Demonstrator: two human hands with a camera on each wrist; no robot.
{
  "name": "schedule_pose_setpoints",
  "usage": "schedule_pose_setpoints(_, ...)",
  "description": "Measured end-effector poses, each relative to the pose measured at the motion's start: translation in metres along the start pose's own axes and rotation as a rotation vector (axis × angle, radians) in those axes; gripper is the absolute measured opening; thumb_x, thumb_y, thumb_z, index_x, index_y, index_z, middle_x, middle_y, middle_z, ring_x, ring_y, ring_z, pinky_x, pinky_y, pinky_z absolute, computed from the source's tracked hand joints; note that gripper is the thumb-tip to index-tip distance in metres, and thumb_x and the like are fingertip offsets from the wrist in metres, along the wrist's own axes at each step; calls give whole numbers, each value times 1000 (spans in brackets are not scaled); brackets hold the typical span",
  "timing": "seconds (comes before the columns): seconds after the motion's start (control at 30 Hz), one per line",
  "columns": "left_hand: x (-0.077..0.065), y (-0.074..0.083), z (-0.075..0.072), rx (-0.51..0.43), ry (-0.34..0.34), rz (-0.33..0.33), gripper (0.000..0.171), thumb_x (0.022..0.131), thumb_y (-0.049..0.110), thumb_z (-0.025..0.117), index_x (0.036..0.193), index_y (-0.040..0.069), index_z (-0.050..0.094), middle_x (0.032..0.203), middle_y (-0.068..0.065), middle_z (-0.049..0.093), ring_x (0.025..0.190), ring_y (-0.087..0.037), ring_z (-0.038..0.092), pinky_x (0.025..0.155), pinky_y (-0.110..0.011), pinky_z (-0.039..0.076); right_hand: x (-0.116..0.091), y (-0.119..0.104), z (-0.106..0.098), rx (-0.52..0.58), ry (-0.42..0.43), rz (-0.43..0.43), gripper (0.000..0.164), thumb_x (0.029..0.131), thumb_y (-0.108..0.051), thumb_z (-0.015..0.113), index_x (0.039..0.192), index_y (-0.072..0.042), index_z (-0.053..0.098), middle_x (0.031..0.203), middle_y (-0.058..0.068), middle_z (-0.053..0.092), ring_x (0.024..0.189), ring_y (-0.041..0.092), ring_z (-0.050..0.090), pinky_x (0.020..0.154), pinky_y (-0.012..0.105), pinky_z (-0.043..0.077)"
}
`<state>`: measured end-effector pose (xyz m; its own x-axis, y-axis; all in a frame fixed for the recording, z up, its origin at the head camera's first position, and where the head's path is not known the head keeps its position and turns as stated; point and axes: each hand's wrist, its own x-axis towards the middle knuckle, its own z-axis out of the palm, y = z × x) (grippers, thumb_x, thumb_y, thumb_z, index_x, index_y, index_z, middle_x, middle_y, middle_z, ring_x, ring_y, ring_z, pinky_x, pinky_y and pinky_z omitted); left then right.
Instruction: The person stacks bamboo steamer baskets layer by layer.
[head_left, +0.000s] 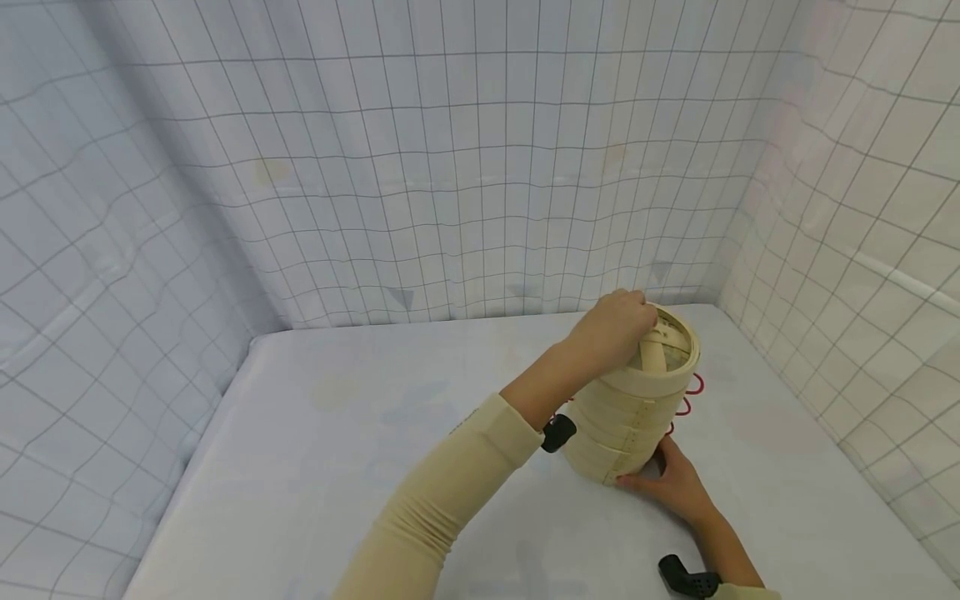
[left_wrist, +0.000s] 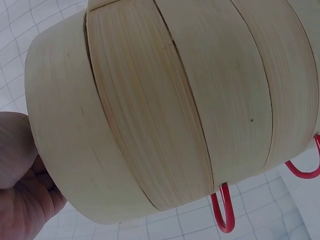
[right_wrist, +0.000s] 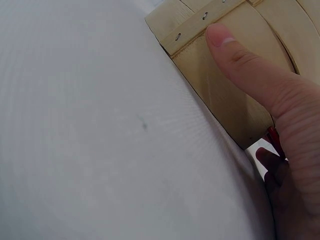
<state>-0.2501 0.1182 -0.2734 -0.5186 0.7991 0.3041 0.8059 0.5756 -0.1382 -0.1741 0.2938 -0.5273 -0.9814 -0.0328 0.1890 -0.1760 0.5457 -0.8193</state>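
A stacked bamboo steamer point(head_left: 618, 421) with several pale tiers stands on the white table, right of centre. My left hand point(head_left: 617, 329) is at its top with fingers curled by the strap handle of the lid point(head_left: 667, 382); the exact grip is partly hidden. In the left wrist view, curled fingers point(left_wrist: 37, 202) show beside the lid's end of the steamer point(left_wrist: 150, 110). Low down, my right hand point(head_left: 678, 482) grips the bottom tier point(right_wrist: 220, 90), thumb on its front near the stapled seam. The other right fingers reach round its side, next to a red loop point(right_wrist: 274, 140).
Red loop handles point(head_left: 696, 384) stick out from the steamer's sides. White table surface point(head_left: 360, 433) spreads to the left. Grid-patterned white curtains point(head_left: 465, 167) stand behind and on both sides. A black wrist device point(head_left: 558, 433) sits on each arm.
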Motion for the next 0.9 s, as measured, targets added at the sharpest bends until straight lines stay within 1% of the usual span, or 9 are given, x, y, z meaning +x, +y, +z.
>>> schedule_pose_setpoints(0.13,-1,-1,1,2,-2,-11,17,92,7,54,100,11,67,93,-1,60,86,-16,55,78,-24,43,1,0,1,2,-3,7,89,61,-34,86,133,-11,38,133,10,43,125,29,35,98,52,28)
schedule_pose_setpoints(0.27,-3,-2,1,-3,-4,-21,16,91,7,54,100,12,67,93,-1,59,86,-15,54,77,-24,43,3,0,3,-20,-7,10,88,62,-35,85,132,-10,38,133,12,44,124,30,37,97,53,29)
schedule_pose_setpoints(0.5,-5,-5,0,-23,-10,-38,18,91,7,55,104,12,67,96,-1,59,88,-14,54,78,-23,43,6,2,6,-38,-3,-27,86,62,-33,85,132,-10,40,131,11,46,122,30,39,96,50,31)
schedule_pose_setpoints(0.63,-7,-6,0,-44,0,-50,21,92,7,55,108,14,66,98,0,59,91,-13,54,79,-21,42,7,2,6,-24,-9,-22,86,61,-33,85,131,-12,40,131,8,46,122,27,39,97,45,31)
schedule_pose_setpoints(0.7,-8,-7,2,-62,22,-56,19,94,9,52,105,15,67,95,1,59,88,-12,54,76,-21,43,7,2,5,-13,-11,-16,87,61,-33,86,131,-12,40,131,7,46,122,26,39,96,43,32)
schedule_pose_setpoints(0.8,-13,-9,4,-82,63,-74,20,96,16,48,100,15,68,89,1,57,82,-13,55,71,-26,45,6,3,5,-4,-3,-13,89,58,-34,87,131,-13,41,130,6,47,121,24,40,96,41,32)
schedule_pose_setpoints(0.87,-21,-13,5,-99,87,-86,23,98,19,45,98,14,67,88,1,56,80,-14,54,69,-27,45,5,5,4,2,4,-23,90,57,-33,88,131,-13,41,129,5,47,120,22,40,96,31,32)
schedule_pose_setpoints(0.9,-27,-16,6,-108,102,-90,23,98,19,45,99,14,67,89,0,57,82,-14,55,71,-28,46,5,6,4,4,5,-29,90,57,-32,88,131,-13,41,128,4,48,119,20,41,96,26,32)
